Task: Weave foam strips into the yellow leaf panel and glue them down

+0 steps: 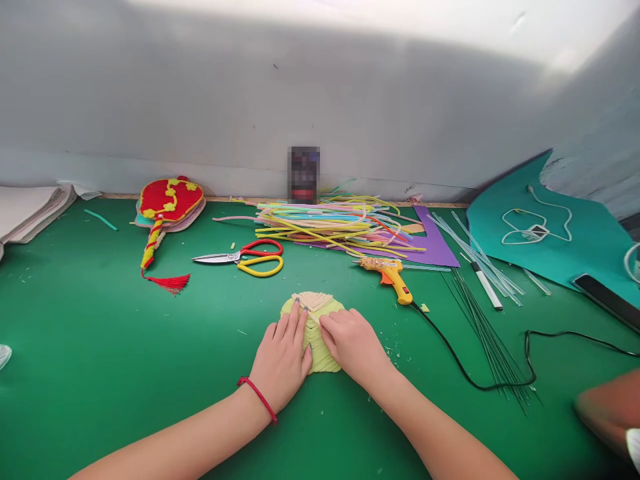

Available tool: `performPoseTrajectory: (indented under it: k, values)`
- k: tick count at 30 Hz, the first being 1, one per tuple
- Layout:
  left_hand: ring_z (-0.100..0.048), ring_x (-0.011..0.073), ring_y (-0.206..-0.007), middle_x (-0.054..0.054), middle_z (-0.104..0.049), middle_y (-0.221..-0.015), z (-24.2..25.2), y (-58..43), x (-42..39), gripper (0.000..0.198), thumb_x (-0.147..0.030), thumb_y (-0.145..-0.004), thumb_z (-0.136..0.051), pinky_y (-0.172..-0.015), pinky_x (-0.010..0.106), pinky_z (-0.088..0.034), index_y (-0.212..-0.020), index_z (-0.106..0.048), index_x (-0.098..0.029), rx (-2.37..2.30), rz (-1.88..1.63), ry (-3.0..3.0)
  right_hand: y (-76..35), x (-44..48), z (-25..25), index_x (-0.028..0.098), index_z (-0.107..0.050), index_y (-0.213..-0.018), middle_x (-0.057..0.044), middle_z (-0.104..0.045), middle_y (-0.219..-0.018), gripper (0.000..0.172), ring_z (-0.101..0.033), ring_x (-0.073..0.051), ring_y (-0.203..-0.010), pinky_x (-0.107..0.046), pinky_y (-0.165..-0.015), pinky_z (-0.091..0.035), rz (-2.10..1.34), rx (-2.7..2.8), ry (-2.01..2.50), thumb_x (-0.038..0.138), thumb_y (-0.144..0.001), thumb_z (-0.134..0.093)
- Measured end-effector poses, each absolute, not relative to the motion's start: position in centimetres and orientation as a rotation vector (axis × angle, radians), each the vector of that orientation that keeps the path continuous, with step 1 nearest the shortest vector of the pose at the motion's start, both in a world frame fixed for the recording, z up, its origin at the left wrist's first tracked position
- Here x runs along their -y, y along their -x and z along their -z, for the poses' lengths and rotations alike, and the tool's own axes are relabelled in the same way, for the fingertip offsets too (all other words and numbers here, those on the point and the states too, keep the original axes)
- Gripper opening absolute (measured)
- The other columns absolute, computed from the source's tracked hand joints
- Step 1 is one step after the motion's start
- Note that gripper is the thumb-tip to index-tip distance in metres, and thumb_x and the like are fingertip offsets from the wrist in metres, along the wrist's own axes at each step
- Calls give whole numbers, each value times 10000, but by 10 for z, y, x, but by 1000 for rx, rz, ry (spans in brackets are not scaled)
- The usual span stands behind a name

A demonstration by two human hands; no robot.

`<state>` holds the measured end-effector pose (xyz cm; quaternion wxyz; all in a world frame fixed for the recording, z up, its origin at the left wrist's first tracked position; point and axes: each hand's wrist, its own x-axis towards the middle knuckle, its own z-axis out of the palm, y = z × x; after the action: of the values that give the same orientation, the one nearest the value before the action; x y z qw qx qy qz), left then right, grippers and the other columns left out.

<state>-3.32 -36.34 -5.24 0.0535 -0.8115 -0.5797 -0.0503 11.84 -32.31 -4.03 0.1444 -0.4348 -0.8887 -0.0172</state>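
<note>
A rounded pale yellow-green piece [327, 360], covered in rows of pipe cleaner, lies on the green table in front of me. Its far end carries cream pipe cleaner rows [314, 300] set in a V shape. My left hand [283, 353] rests on the piece's left side, fingers stretched out and fingertips on the cream rows. My right hand [356, 343] is closed in a pinch at the right side, holding a cream pipe cleaner [311, 316] that runs across toward my left fingertips. The right fingertips are partly hidden.
Scissors [245, 259], a yellow glue gun [393, 273] with a black cord, and a heap of pipe cleaners [330, 227] lie beyond. A red fan [173, 200] lies left. Glue sticks [485, 257] and thin wires [487, 340] are right, near another person's limb [607, 413].
</note>
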Motion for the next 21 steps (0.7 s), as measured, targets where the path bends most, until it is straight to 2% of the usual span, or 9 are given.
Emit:
performPoseTrajectory:
  k: [4,7,11,17,21]
  values:
    - [-488,262,-1151,118,-412,-1388,53,34,362,485,-290,-852,-375,-850,371,-429,-1297,-469,-120,1785,157,2478,-123,320,40,171,-537,-710,-31,-569,-687,219,-507,-153,-653,-273,-596,-288,117,2511,1350,200,-896,-424]
    - [-491,260,-1143,117,-412,-1389,53,34,362,483,-290,-851,-382,-852,370,-427,-1296,-469,-123,1790,160,2478,-122,319,42,181,-563,-788,-25,-574,-744,194,-510,-133,-628,-254,-561,-310,26,2477,1406,203,-906,-410]
    - [-484,259,-1152,114,-416,-1387,54,34,362,481,-291,-851,-379,-861,367,-420,-1295,-468,-126,1769,166,2469,-116,321,44,195,-586,-789,-16,-561,-777,217,-513,-110,-625,-223,-508,-318,-73,2426,1435,198,-909,-405]
    - [-490,265,-1140,119,-437,-1370,54,34,362,509,-299,-855,-363,-865,372,-420,-1306,-448,-80,1760,150,2454,-112,320,47,194,-623,-828,-22,-604,-823,190,-537,-131,-743,-221,-613,-391,-94,2326,1362,180,-894,-445]
    - [-481,256,-1156,113,-435,-1372,54,33,363,502,-292,-867,-329,-866,371,-423,-1305,-449,-78,1770,140,2451,-112,318,53,184,-634,-805,-23,-616,-797,186,-523,-136,-723,-232,-615,-406,-60,2299,1283,169,-883,-465]
